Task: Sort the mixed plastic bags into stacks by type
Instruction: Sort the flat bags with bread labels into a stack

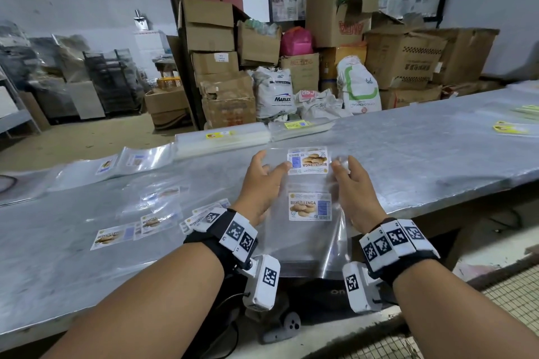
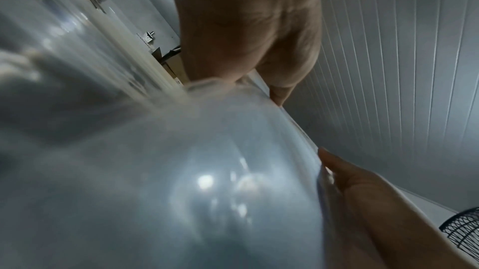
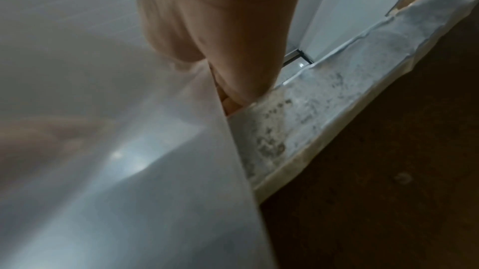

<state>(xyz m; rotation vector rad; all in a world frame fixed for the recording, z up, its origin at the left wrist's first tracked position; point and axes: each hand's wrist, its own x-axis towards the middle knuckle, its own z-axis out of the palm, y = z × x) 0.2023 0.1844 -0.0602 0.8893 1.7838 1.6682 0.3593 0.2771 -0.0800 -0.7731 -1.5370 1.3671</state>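
**Both hands hold a clear "Biskut Lenga" bag by its side edges above the table's near edge.**

The left hand [image 1: 261,181] and right hand [image 1: 353,183] each pinch one side of the held bag [image 1: 309,207], fingers curled over the film; its lower end hangs past the near table edge [image 1: 437,207], towards the wrists. Likely fault: the slick film slips from one pinch, so the bag swings or drops off that edge to the floor. A second bag [image 1: 307,161], label inverted, lies just beyond the fingertips and may be dragged along. Left of the left hand, loose bags [image 1: 151,223] crowd the surface; the stacked bags [image 1: 224,138] lie beyond both hands, and bare table [image 1: 423,160] opens to the right of the right hand.
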